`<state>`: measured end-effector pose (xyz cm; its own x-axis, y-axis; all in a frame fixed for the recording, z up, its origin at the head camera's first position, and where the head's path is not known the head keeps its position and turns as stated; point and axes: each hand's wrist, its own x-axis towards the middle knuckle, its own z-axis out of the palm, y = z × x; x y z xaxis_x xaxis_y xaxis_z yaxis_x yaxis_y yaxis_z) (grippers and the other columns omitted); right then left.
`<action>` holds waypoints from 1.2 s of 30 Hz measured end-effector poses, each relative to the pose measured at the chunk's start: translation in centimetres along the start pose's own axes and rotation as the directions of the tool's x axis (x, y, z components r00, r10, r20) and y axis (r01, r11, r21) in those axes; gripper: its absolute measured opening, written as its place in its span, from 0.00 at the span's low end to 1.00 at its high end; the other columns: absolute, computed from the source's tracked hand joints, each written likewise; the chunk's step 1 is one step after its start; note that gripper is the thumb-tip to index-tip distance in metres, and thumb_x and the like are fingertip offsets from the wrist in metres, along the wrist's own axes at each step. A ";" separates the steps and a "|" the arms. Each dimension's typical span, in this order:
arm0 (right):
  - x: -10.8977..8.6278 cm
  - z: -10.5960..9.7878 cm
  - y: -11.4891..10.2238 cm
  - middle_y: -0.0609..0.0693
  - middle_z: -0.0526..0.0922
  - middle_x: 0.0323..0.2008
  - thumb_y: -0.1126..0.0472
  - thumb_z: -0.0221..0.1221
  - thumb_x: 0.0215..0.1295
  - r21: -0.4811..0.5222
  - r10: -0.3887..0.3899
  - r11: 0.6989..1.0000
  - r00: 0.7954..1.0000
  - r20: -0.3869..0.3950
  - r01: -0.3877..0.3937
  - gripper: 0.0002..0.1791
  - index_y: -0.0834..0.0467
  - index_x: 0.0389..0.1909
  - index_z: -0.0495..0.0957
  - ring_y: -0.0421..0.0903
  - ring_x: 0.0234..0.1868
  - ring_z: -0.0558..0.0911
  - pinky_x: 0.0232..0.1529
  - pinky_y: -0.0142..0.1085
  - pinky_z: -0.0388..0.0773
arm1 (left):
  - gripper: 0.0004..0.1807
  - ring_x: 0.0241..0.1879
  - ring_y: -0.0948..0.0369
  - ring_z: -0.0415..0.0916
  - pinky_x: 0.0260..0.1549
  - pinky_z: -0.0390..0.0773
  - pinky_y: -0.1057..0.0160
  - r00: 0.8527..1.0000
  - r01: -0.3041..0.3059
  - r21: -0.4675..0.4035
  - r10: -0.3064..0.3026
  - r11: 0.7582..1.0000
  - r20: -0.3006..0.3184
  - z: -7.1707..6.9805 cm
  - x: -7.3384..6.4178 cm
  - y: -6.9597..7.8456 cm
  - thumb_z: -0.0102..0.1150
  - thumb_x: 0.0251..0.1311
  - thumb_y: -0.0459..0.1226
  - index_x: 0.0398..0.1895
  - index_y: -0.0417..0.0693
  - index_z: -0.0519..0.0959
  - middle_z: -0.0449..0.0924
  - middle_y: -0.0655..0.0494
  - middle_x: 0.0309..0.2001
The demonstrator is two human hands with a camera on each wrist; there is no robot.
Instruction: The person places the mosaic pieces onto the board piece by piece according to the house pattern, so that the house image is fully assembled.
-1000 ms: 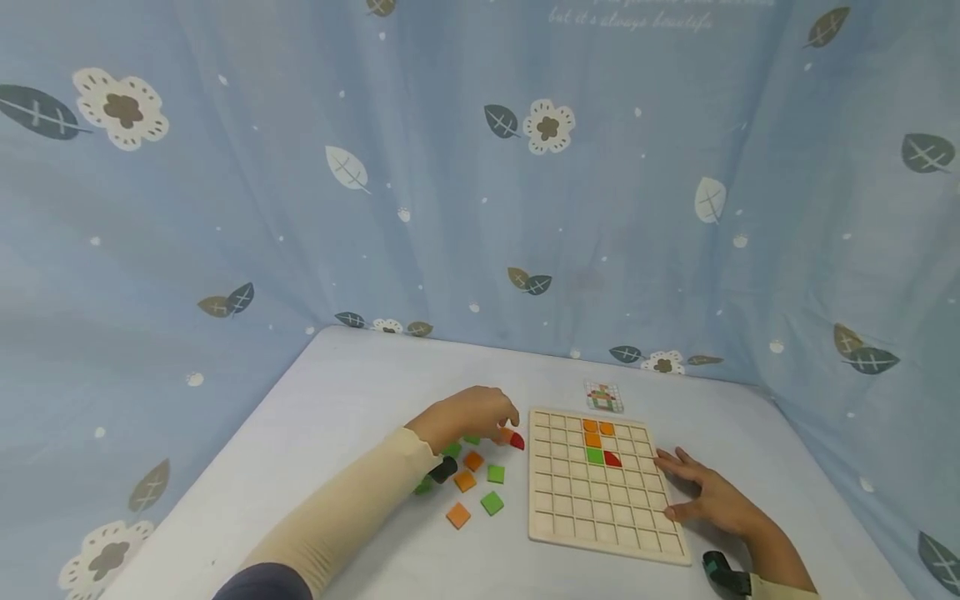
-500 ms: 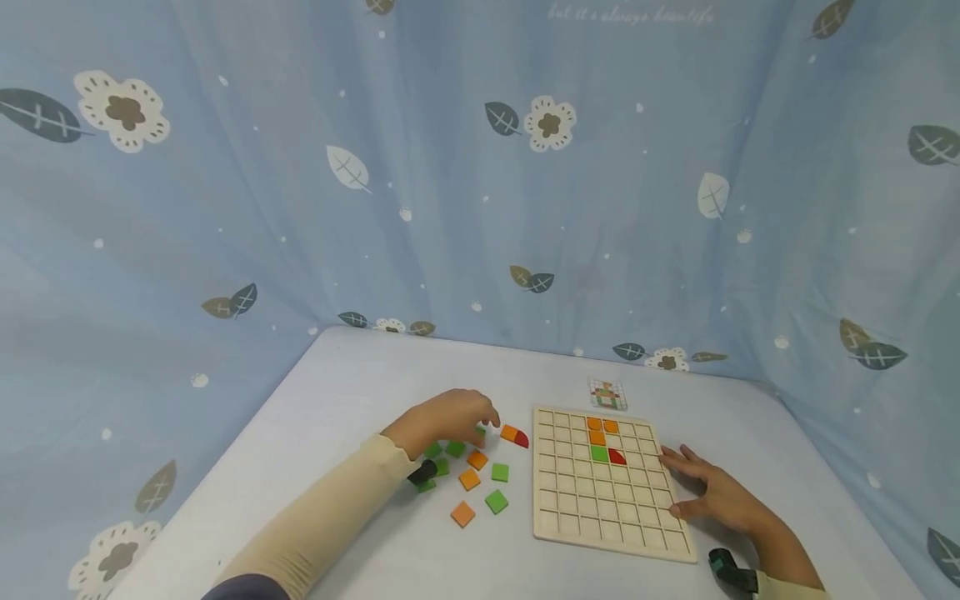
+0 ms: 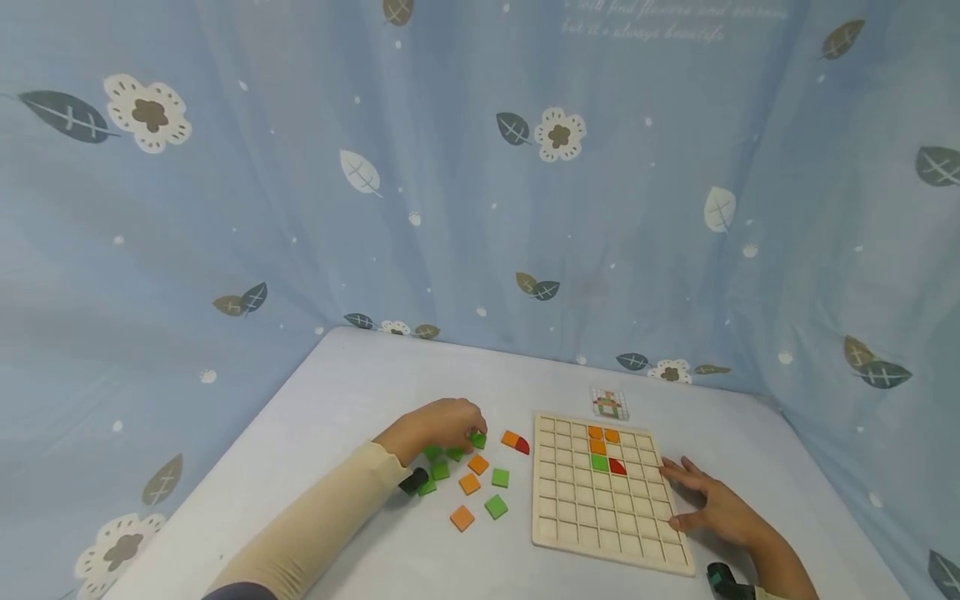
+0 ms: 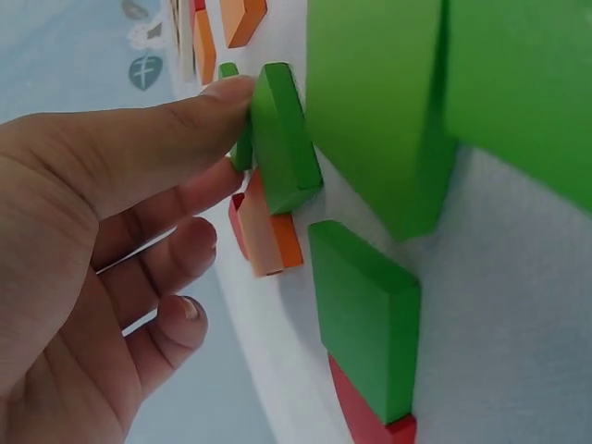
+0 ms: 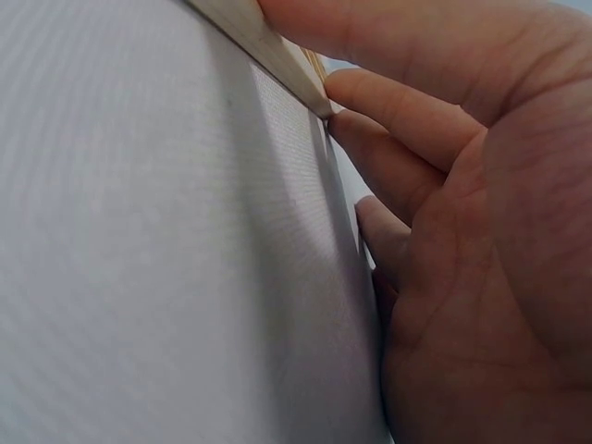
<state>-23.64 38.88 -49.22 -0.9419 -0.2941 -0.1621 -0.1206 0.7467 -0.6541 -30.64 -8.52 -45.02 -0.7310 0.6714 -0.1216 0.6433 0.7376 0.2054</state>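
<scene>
In the lower centre of the head view, the left hand [image 3: 442, 423] pinches a green square tile [image 3: 478, 439] between thumb and finger, beside scattered orange tiles [image 3: 462, 517] on the white desk [image 3: 360, 367]. At lower right, the right hand [image 3: 716, 504], fingers extended and spread, touches the gridded wooden board's [image 3: 577, 508] right edge.

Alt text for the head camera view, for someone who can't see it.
A person's left hand pinches a flat green tile beside loose green tiles and orange tiles on a white table, while the right hand touches a pale square gridded board. The board holds three orange pieces, one green square, one red quarter-circle. Behind hangs blue patterned fabric.
</scene>
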 end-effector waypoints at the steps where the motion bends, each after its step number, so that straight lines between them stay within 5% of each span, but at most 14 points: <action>1: 0.0 0.0 0.0 0.71 0.46 0.72 0.52 0.75 0.43 0.003 0.003 1.000 1.000 0.004 -0.003 0.50 0.62 0.68 0.67 0.76 0.69 0.41 0.56 0.75 0.40 | 0.16 0.34 0.69 0.71 0.43 0.75 0.66 1.000 -0.004 0.002 0.004 1.000 0.003 0.0 0.0 0.0 0.73 0.53 0.40 0.46 0.54 0.86 0.79 0.68 0.37; 12: 0.1 0.1 0.2 0.69 0.48 0.72 0.53 0.75 0.45 0.042 -0.021 0.999 1.000 0.006 0.021 0.48 0.63 0.68 0.66 0.74 0.70 0.40 0.56 0.75 0.39 | 0.12 0.33 0.67 0.70 0.41 0.74 0.65 1.000 0.023 0.021 -0.024 1.000 0.013 -0.1 0.2 0.3 0.71 0.55 0.42 0.43 0.54 0.86 0.78 0.67 0.36; 27: -0.1 -0.1 0.1 0.70 0.48 0.72 0.50 0.75 0.43 -0.033 -0.015 0.999 1.000 -0.016 0.015 0.49 0.62 0.68 0.68 0.76 0.69 0.43 0.55 0.76 0.42 | 0.09 0.35 0.68 0.72 0.41 0.75 0.66 0.997 -0.065 0.083 0.068 0.994 -0.032 -0.5 1.5 0.9 0.67 0.59 0.40 0.43 0.54 0.86 0.78 0.65 0.36; 36: 0.2 0.1 0.5 0.68 0.48 0.73 0.51 0.75 0.44 0.006 -0.035 0.999 0.999 -0.015 0.035 0.49 0.62 0.68 0.67 0.74 0.70 0.41 0.56 0.75 0.40 | 0.13 0.43 0.67 0.76 0.46 0.74 0.68 0.990 -0.130 0.017 0.131 0.991 -0.062 -0.5 3.6 2.6 0.66 0.61 0.42 0.49 0.53 0.84 0.78 0.67 0.40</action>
<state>-23.83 39.18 -49.63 -0.9418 -0.3107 -0.1281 -0.1514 0.7325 -0.6637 -31.74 -4.26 -44.44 -0.6533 0.7563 -0.0336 0.7365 0.6452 0.2033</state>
